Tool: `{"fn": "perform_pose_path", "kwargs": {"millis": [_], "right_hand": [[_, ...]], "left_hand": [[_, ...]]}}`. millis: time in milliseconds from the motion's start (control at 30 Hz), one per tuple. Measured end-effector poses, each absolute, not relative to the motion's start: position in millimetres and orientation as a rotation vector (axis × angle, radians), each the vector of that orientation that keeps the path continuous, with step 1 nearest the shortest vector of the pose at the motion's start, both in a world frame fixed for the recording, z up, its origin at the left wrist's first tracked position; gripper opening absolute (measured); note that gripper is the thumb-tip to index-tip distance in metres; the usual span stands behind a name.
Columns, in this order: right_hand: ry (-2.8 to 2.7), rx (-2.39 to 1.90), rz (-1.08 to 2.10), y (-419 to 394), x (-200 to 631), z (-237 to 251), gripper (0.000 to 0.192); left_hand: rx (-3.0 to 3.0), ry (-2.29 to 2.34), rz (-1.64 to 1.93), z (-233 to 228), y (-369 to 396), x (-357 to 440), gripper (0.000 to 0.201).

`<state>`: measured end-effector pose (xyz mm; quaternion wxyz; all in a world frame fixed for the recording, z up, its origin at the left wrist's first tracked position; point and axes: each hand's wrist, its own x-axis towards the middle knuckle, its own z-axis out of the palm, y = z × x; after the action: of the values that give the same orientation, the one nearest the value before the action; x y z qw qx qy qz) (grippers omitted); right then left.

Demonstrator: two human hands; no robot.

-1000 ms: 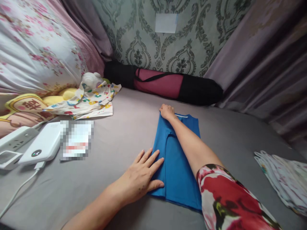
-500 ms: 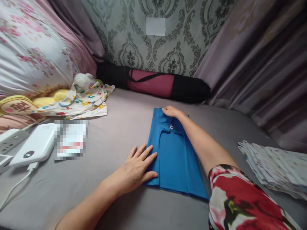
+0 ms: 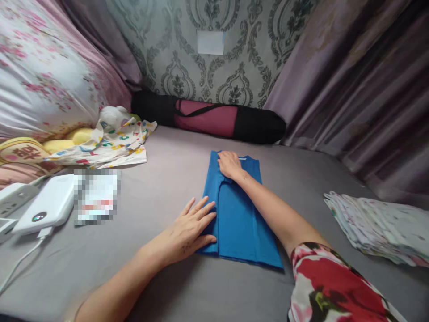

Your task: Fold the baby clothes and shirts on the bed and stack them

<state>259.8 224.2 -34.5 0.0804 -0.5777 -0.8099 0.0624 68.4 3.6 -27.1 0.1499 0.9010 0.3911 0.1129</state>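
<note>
1. Two hands are on one blue garment (image 3: 239,223), which lies folded into a narrow strip on the grey bed sheet (image 3: 167,179), running straight away from the person.
2. What's changed: a second ago the right hand (image 3: 229,164) was out at the far top corner; now it has drawn back a touch and sits flat on the collar end, over the folded-in flap. The strip looks tidier and narrower than before, so the side folds seem settled, in my judgement.
3. Left hand (image 3: 191,228) has barely moved: open, palm down, fingers spread, pressing the near left edge of the blue garment against the sheet.
4. Right hand is open too, fingers together and slightly curled, pinning cloth rather than gripping it. Its forearm stretches diagonally across the strip, with the floral sleeve (image 3: 335,286) at the near end.
5. Out beyond the right hand: a black and maroon roll bag (image 3: 214,118) lies against the patterned wall.
6. Left of the left hand: a white power bank (image 3: 45,208) with its cable, well apart; further off, a printed cloth (image 3: 114,143) and pillows.
7. Right of the right forearm, well clear: a stack of pale patterned cloth (image 3: 378,228).
</note>
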Motion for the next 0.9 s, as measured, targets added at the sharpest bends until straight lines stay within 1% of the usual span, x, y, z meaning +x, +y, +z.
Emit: {"fn": "perform_pose_path", "kwargs": {"millis": [167,267,367,500,567,667,700,800,900], "right_hand": [[-2.538,-1.715,0.376,210,234,-47,0.070],[-2.538,-1.750,0.415,210,229,-45,0.077],[-2.523,-1.751,0.376,216,229,-48,0.077],[-2.489,-1.717,0.286,221,229,-55,0.075],[-2.479,-1.701,0.282,220,229,-53,0.075],[-2.485,-1.666,0.425,217,233,-38,0.071],[-2.483,-1.651,0.494,216,235,-31,0.069],[-2.454,-1.633,0.571,209,246,-16,0.067],[-2.457,-1.674,0.467,198,254,-18,0.071]], "left_hand": [[2.518,0.982,0.305,-33,4,65,0.055],[2.452,0.907,0.312,-29,3,62,0.053],[2.409,0.788,0.294,-19,1,60,0.048],[2.350,0.659,0.234,-4,-1,61,0.049],[2.314,0.642,0.254,2,-2,63,0.043],[2.258,0.704,0.357,7,-1,68,0.026],[2.240,0.740,0.406,7,0,69,0.024],[2.176,0.875,0.563,3,4,72,0.024],[2.075,1.097,0.719,-4,7,71,0.025]]}}
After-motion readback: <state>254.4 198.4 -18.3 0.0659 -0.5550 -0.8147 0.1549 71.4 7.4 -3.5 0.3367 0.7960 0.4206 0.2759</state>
